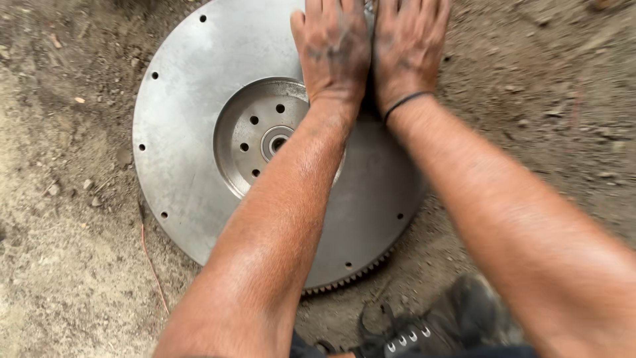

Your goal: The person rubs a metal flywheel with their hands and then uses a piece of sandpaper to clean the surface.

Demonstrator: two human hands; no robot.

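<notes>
Hands (368,50) flat on grey toothed flywheel (192,126)

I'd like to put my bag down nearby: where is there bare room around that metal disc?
Bare dirt lies left of the flywheel, and more to the right of the right hand. It is crowded at the disc's far edge under the left hand, and near the shoe.

Bare dirt ground (59,265) spreads all around, brown and gritty, strewn with small stones (87,184). A thin reddish wire (151,262) lies curved on it at lower left. A black laced shoe (437,325) stands at the bottom edge.
</notes>
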